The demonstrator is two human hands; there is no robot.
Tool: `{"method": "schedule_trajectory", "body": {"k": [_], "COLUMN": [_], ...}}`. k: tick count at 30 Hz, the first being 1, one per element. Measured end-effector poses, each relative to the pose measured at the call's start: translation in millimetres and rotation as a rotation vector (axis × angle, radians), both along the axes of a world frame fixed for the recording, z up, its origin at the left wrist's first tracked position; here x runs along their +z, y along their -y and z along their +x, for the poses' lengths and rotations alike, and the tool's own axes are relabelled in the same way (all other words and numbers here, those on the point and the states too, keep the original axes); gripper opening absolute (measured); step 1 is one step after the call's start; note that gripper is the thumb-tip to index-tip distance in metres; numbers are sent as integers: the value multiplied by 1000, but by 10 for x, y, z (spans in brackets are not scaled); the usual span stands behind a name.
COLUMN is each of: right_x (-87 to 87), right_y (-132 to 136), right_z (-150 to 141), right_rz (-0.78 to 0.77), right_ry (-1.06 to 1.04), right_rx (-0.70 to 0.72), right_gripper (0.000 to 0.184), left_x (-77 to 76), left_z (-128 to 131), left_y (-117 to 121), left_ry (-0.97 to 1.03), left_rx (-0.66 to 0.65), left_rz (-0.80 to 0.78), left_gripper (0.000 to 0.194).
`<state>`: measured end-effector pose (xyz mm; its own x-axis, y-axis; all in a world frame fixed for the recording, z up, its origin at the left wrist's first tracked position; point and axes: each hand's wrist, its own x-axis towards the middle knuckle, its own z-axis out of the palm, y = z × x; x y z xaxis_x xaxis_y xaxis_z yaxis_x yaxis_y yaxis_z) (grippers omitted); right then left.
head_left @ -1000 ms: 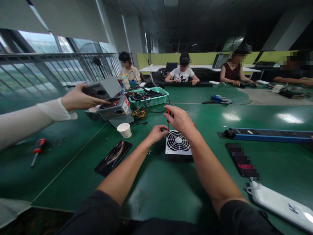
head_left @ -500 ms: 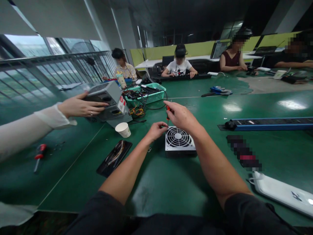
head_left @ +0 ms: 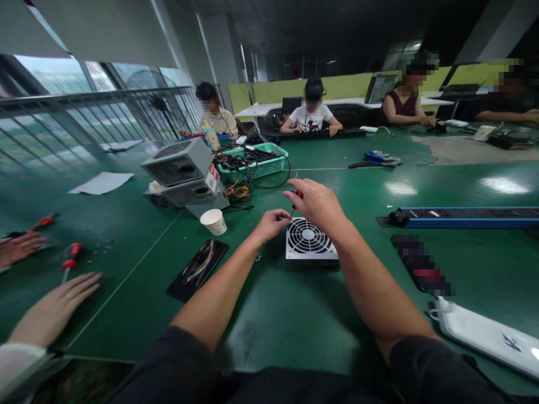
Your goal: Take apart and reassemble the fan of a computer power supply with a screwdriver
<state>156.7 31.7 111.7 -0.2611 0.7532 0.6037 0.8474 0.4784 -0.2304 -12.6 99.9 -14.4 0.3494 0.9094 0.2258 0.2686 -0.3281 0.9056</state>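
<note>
A power supply (head_left: 312,262) with a round fan grille (head_left: 309,234) lies on the green table in front of me. At its far left corner the fingertips of my left hand (head_left: 272,225) are pinched together. Whatever they hold is too small to make out. My right hand (head_left: 318,202) is above the far edge of the unit, around a red and black screwdriver (head_left: 296,200). The screwdriver slants slightly, its shaft running down to the corner by my left fingertips. Part of its handle is hidden behind my right hand.
Left of me are a black tray (head_left: 197,269), a paper cup (head_left: 214,222), stacked power supplies (head_left: 179,163) and a green basket (head_left: 269,165) of cables. A co-worker's hand (head_left: 54,311) rests near another screwdriver (head_left: 71,255). A power strip (head_left: 467,217) and white device (head_left: 488,331) are on the right.
The co-worker's hand has left the stacked power supplies and come down to the table at lower left. My right hand has shifted slightly, its thumb and index finger further apart, and the screwdriver leans more.
</note>
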Motion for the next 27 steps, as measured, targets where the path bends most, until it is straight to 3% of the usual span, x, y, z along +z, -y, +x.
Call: {"method": "schedule_trajectory", "body": {"k": [5,11,17,22,27], "right_x": [2,-18,-12,-3,22], "right_y": [-21,9,10,47,102], "right_z": [20,-26,20,-24,-11], "right_rz": [-63,-17,-75,-34,-82], "right_ry": [-40,-16,-1,39,35], "right_rx": [183,-41,137,-108,66], "right_gripper": [56,37,54,34,54], "left_x": [17,9,-4,-15,-14], "left_z": [5,2,-3,5,-9], "left_y": [7,-3,-15,-23,-23], "left_ry": [12,3,5,-3,26], "left_rx": [-1,4,-23,-4,-51], "left_rz": [-17,6,-3,16,14], "left_gripper": [21,21,23,22,23]}}
